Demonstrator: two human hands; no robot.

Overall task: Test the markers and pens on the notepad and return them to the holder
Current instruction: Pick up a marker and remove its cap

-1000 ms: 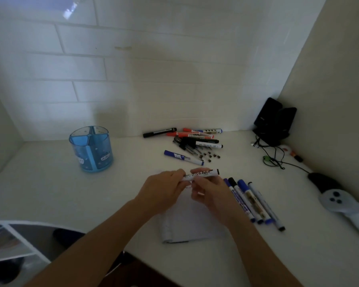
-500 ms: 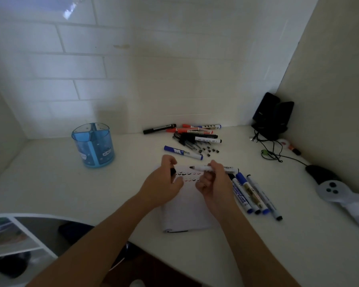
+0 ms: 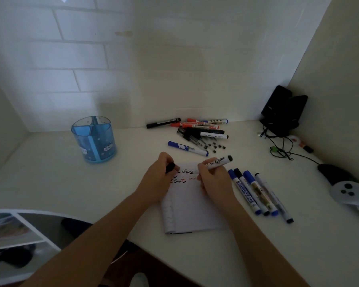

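My right hand point(image 3: 212, 177) grips a white black-ended marker point(image 3: 218, 161) with its tip down on the top of the white notepad point(image 3: 192, 210), among rows of small black and red marks. Resting on the pad's left edge, my left hand point(image 3: 160, 179) pinches the marker's black cap point(image 3: 170, 167). Several markers point(image 3: 255, 193) lie in a row right of the pad. A loose pile of markers and pens point(image 3: 201, 129) lies near the back wall, one blue marker point(image 3: 187, 148) in front of it. The blue holder point(image 3: 94, 139) stands at the left.
A black speaker pair point(image 3: 282, 110) with cables point(image 3: 282, 149) occupies the back right corner. A white and black controller point(image 3: 344, 187) lies at the right edge. Small black caps point(image 3: 215, 146) are scattered near the pile. The table's front edge runs below the notepad.
The cap came off the marker and stayed in my left hand. My right hand turned the marker tip-down onto the notepad. The view shifted slightly.
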